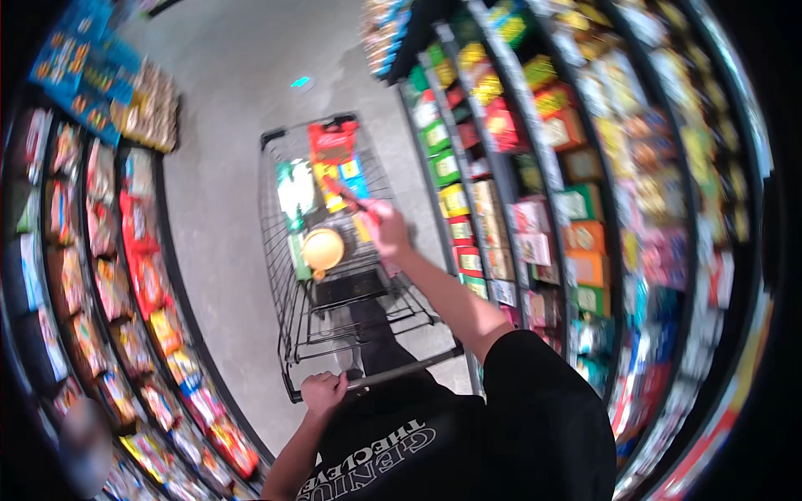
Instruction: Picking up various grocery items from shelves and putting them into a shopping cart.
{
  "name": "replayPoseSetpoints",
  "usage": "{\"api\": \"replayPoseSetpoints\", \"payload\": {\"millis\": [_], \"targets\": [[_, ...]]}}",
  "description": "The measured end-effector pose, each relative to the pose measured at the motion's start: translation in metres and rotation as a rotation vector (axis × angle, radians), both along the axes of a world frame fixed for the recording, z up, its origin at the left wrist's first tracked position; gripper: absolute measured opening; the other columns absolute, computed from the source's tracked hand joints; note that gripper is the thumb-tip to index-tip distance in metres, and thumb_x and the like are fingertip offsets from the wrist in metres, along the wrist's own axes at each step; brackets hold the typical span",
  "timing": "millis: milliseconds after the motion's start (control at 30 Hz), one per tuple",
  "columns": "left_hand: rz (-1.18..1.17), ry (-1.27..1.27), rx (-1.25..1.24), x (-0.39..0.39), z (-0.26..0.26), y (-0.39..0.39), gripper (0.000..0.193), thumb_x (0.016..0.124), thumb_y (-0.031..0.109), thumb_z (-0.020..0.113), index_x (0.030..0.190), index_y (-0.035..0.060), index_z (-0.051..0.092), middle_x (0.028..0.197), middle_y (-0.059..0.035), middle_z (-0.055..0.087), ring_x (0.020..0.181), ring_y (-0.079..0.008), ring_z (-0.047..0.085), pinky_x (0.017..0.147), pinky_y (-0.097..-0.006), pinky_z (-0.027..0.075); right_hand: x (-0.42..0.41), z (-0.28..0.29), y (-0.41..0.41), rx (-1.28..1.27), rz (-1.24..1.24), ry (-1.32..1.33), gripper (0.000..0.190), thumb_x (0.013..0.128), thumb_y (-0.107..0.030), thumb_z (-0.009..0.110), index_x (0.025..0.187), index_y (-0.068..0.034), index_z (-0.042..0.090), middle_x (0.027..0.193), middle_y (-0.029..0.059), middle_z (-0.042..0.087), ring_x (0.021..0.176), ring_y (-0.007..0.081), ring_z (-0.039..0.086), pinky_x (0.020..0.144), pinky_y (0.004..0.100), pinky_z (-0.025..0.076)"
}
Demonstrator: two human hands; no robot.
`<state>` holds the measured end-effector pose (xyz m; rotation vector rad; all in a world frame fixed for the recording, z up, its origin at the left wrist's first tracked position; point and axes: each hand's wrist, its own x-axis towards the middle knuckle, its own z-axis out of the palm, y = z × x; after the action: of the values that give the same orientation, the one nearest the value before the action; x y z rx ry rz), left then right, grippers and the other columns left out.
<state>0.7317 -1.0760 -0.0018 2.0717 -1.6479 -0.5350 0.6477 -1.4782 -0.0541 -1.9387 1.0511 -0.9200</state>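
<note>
A wire shopping cart [276,250] stands before me in a store aisle. My left hand [324,391] is closed around the left part of the cart's handle bar [404,372]. Over the basket, my right hand [383,228] holds a narrow red and dark item [348,195], blurred, so its kind is unclear. Beyond it in the basket lie a red package [333,143], a yellow package [328,178] and a blue package [354,178]. A green and white package [296,188] is at the left side, and a round pale-orange item [322,249] sits nearer to me.
Shelves of bagged goods [144,250] run along the left; shelves with boxes and packets [586,244] line the right. At the upper left, a blue display [88,69] adjoins stacked packages [153,106]. Grey floor [219,125] shows around the cart.
</note>
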Motion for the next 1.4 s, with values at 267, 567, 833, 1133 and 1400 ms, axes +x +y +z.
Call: {"api": "replayPoseSetpoints", "payload": {"millis": [267, 567, 833, 1133, 1400], "targets": [[-0.009, 0.098, 0.039, -0.006, -0.005, 0.017, 0.037, 0.093, 0.032, 0.07, 0.068, 0.0053, 0.067, 0.064, -0.0131, 0.065, 0.054, -0.0342, 0.06, 0.053, -0.0446, 0.045, -0.113, 0.222, 0.182, 0.009, -0.233, -0.309, 0.015, 0.085, -0.013, 0.079, 0.095, -0.001, 0.074, 0.074, 0.0131, 0.07, 0.064, 0.022, 0.07, 0.061, 0.0333, 0.053], [-0.108, -0.044, 0.076, -0.018, -0.008, 0.035, 0.046, 0.101, 0.041, 0.055, 0.079, 0.0021, 0.063, 0.075, -0.0191, 0.065, 0.068, -0.0414, 0.063, 0.06, -0.0521, 0.044, -0.215, 0.292, 0.386, 0.04, -0.445, -0.44, 0.019, 0.089, -0.017, 0.075, 0.1, -0.001, 0.073, 0.084, 0.0149, 0.073, 0.074, 0.0188, 0.07, 0.07, 0.0308, 0.053], [-0.232, -0.053, 0.056, -0.04, -0.004, 0.086, 0.052, 0.092, 0.05, 0.07, 0.073, 0.0034, 0.057, 0.064, -0.0148, 0.058, 0.057, -0.0334, 0.054, 0.059, -0.0461, 0.043, -0.265, 0.302, 0.508, 0.058, -0.41, -0.429, 0.016, 0.088, -0.012, 0.078, 0.097, 0.0, 0.072, 0.082, 0.0114, 0.071, 0.071, 0.0126, 0.064, 0.068, 0.0281, 0.052], [-0.234, -0.106, 0.11, -0.041, -0.001, 0.137, 0.053, 0.089, 0.054, 0.07, 0.074, 0.0041, 0.059, 0.066, -0.0149, 0.062, 0.066, -0.0388, 0.062, 0.064, -0.0506, 0.048, -0.327, 0.298, 0.581, 0.052, -0.549, -0.57, 0.019, 0.091, -0.014, 0.075, 0.104, 0.0, 0.073, 0.085, 0.0123, 0.075, 0.075, 0.0137, 0.068, 0.072, 0.0292, 0.054], [-0.404, -0.016, -0.01, -0.1, 0.024, 0.156, 0.051, 0.096, 0.035, 0.067, 0.13, -0.0016, 0.057, 0.137, -0.0218, 0.057, 0.12, -0.0343, 0.058, 0.1, -0.0455, 0.047, -0.409, 0.3, 0.65, 0.045, -0.635, -0.54, 0.016, 0.089, -0.014, 0.077, 0.1, -0.002, 0.073, 0.083, 0.0083, 0.073, 0.076, 0.0121, 0.068, 0.072, 0.0288, 0.054]]}}
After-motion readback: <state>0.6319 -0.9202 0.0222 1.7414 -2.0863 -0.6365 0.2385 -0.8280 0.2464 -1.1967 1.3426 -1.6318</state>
